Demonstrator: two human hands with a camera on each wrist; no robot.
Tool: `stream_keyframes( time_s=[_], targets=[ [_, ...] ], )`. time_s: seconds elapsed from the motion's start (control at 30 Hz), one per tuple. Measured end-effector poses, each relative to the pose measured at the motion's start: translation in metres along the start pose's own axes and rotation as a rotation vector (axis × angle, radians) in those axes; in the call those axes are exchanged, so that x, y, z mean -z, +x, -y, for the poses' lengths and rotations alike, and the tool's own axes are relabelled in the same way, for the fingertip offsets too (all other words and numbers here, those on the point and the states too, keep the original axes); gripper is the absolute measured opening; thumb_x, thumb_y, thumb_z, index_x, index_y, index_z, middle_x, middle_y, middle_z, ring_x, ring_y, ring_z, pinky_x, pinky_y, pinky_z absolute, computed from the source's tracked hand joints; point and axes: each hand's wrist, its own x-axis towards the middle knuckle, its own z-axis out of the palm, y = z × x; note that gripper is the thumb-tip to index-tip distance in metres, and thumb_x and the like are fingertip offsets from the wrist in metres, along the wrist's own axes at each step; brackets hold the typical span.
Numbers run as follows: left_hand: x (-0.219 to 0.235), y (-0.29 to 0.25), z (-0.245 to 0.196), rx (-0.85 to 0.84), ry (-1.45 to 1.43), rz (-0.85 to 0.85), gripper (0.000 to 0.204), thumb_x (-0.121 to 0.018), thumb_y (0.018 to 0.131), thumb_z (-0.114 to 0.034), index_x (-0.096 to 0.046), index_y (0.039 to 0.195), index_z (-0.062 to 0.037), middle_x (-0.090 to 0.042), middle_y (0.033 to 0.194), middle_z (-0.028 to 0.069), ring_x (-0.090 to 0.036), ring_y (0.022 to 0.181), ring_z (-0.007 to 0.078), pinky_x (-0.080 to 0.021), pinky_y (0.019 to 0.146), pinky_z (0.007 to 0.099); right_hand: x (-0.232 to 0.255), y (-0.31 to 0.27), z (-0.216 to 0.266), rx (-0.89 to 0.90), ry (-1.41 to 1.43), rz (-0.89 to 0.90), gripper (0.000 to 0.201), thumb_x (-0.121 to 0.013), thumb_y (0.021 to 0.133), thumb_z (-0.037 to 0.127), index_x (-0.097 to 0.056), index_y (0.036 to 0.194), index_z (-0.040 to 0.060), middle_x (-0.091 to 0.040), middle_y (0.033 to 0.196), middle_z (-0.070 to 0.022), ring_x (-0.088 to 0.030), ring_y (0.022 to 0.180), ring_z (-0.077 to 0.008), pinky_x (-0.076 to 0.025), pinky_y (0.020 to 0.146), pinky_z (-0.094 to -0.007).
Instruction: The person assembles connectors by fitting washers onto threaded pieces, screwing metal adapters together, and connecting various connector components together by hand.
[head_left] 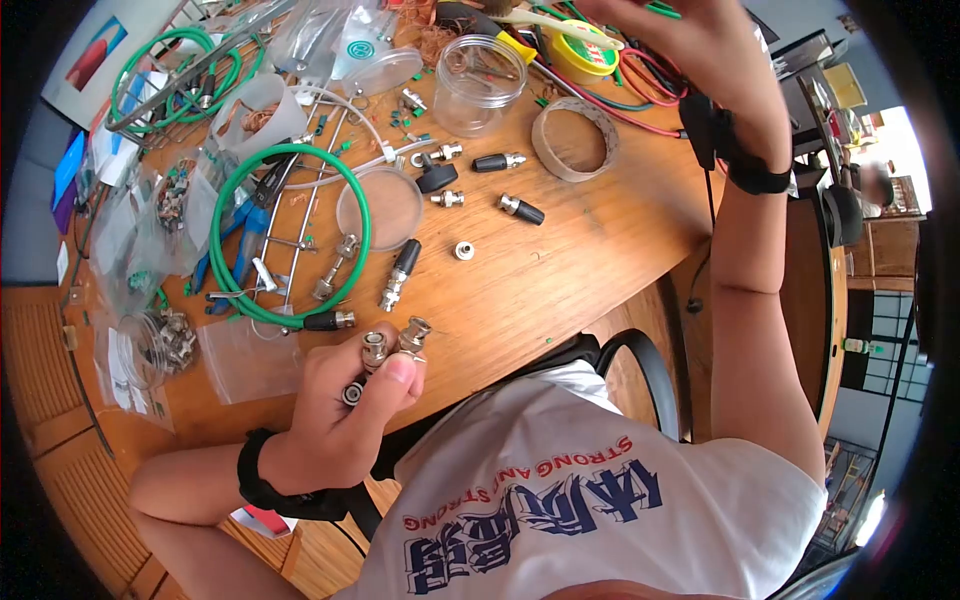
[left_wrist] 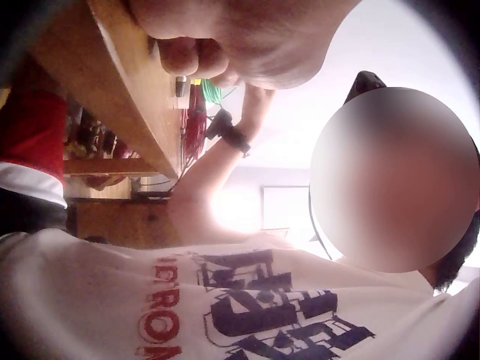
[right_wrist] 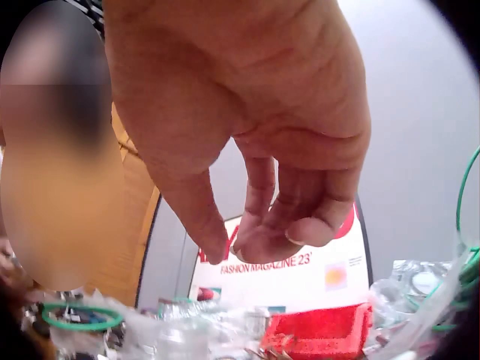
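1. Nearest, over the white T-shirt (head_left: 540, 480), the left hand (head_left: 345, 415) is clamped on a small cluster of BNC connectors (head_left: 414, 337). Two silver ends stand up by the thumb, and a dark-rimmed one shows lower, beside the curled fingers.
2. Just beyond, on the wooden counter (head_left: 600, 260), lie a clear plastic bag (head_left: 245, 365) and a green cable loop (head_left: 216, 225), with a black-sleeved plug (head_left: 328, 320) at the loop's near edge.
3. To the right of the loop lie a long black-and-silver connector (head_left: 403, 272) and a small silver fitting (head_left: 464, 250), apart from each other.
4. Farther in are two black-sleeved BNC plugs (head_left: 521, 209), a round clear lid (head_left: 380, 210) and blue-handled pliers (head_left: 248, 250), the pliers partly inside the loop's outline.
5. Beyond those stand a shallow round ring (head_left: 544, 158), a clear plastic jar (head_left: 480, 122) and a translucent cup (head_left: 285, 110) holding copper-coloured scraps.
6. At the far side, the right hand (head_left: 690, 45) is raised near a yellow tub (head_left: 583, 62) and red cables (head_left: 655, 128). Its fingers are loosely bent with nothing visible between them; the hands are well apart.
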Motion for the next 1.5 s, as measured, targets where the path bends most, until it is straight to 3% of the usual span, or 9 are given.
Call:
stream_keyframes(
  time_s=[0.13, 0.2, 0.53, 0.7, 0.8, 0.9, 1.03, 1.13, 1.5],
  targets=[
    [0.001, 0.000, 0.001, 0.003, 0.020, 0.001, 0.028, -0.049, 0.107, -0.012, -0.054, 0.083, 0.0019, -0.052, 0.070, 0.0023, -0.043, 0.062, 0.0080, -0.036, 0.057, 0.0282, -0.006, -0.007, -0.003, -0.117, -0.273, 0.305, 0.008, -0.077, 0.085, 0.005, -0.080, 0.091, 0.0007, -0.078, 0.088, -0.0121, -0.072, 0.072, -0.0183, -0.056, 0.066, -0.0310],
    [0.000, 0.000, -0.001, -0.003, 0.028, 0.004, 0.028, -0.049, 0.107, -0.012, -0.053, 0.083, 0.0014, -0.051, 0.070, 0.0019, -0.042, 0.062, 0.0076, -0.036, 0.057, 0.0280, -0.010, -0.004, -0.024, 0.035, -0.270, 0.439, 0.012, -0.076, 0.088, 0.006, -0.078, 0.098, -0.0006, -0.077, 0.091, -0.0120, -0.073, 0.072, -0.0165, -0.058, 0.064, -0.0274],
    [0.000, -0.001, -0.001, 0.026, -0.038, 0.025, 0.028, -0.049, 0.107, -0.010, -0.050, 0.082, 0.0019, -0.052, 0.073, 0.0034, -0.043, 0.064, 0.0081, -0.038, 0.059, 0.0279, -0.021, -0.004, -0.031, -0.028, -0.331, 0.564, 0.010, -0.079, 0.080, 0.007, -0.080, 0.090, 0.0034, -0.074, 0.084, -0.0105, -0.068, 0.077, -0.0248, -0.053, 0.070, -0.0349],
    [-0.002, -0.001, -0.002, -0.005, -0.001, 0.012, 0.026, -0.049, 0.107, -0.009, -0.054, 0.085, 0.0035, -0.054, 0.073, 0.0042, -0.045, 0.064, 0.0092, -0.039, 0.059, 0.0287, -0.027, -0.025, 0.009, 0.245, -0.189, 0.300, 0.018, -0.079, 0.082, 0.006, -0.079, 0.100, 0.0050, -0.072, 0.087, -0.0081, -0.067, 0.074, -0.0227, -0.052, 0.067, -0.0339],
    [-0.002, -0.001, -0.001, -0.008, -0.002, 0.007, 0.026, -0.049, 0.107, -0.009, -0.055, 0.085, 0.0038, -0.054, 0.072, 0.0049, -0.045, 0.064, 0.0092, -0.039, 0.058, 0.0290, -0.030, -0.053, 0.057, 0.222, 0.111, 0.256, 0.023, -0.081, 0.082, 0.008, -0.077, 0.104, 0.0037, -0.072, 0.090, -0.0089, -0.069, 0.078, -0.0242, -0.054, 0.070, -0.0346],
    [0.000, -0.001, 0.000, 0.026, 0.007, 0.022, 0.027, -0.049, 0.107, -0.009, -0.052, 0.083, 0.0032, -0.054, 0.072, 0.0049, -0.044, 0.063, 0.0086, -0.038, 0.058, 0.0290, -0.028, -0.062, 0.064, 0.209, -0.020, 0.235, 0.021, -0.080, 0.083, 0.008, -0.076, 0.103, 0.0024, -0.073, 0.094, -0.0101, -0.070, 0.083, -0.0280, -0.055, 0.075, -0.0366],
    [-0.004, 0.001, 0.003, -0.068, 0.081, 0.011, 0.034, -0.044, 0.110, -0.022, -0.054, 0.084, -0.0026, -0.044, 0.065, -0.0026, -0.036, 0.054, 0.0041, -0.026, 0.050, 0.0242, -0.031, -0.061, 0.037, 0.165, -0.130, 0.153, 0.018, -0.074, 0.085, 0.006, -0.074, 0.102, -0.0001, -0.073, 0.099, -0.0153, -0.069, 0.093, -0.0368, -0.056, 0.083, -0.0426],
    [-0.002, -0.001, 0.001, 0.020, -0.009, 0.008, 0.028, -0.048, 0.107, -0.011, -0.048, 0.081, 0.0003, -0.051, 0.070, 0.0030, -0.041, 0.061, 0.0073, -0.034, 0.056, 0.0281, -0.035, -0.062, 0.001, 0.094, -0.438, 0.083, 0.018, -0.077, 0.086, 0.007, -0.076, 0.103, 0.0011, -0.073, 0.101, -0.0114, -0.069, 0.095, -0.0324, -0.053, 0.081, -0.0394],
    [-0.001, 0.000, -0.002, 0.013, 0.005, 0.020, 0.028, -0.049, 0.107, -0.011, -0.049, 0.081, 0.0003, -0.051, 0.070, 0.0028, -0.041, 0.061, 0.0069, -0.034, 0.056, 0.0282, -0.042, -0.017, -0.052, 0.210, -0.381, 0.308, 0.005, -0.076, 0.086, 0.005, -0.076, 0.087, 0.0006, -0.063, 0.091, -0.0103, -0.064, 0.084, -0.0288, -0.051, 0.077, -0.0393]
  ],
)
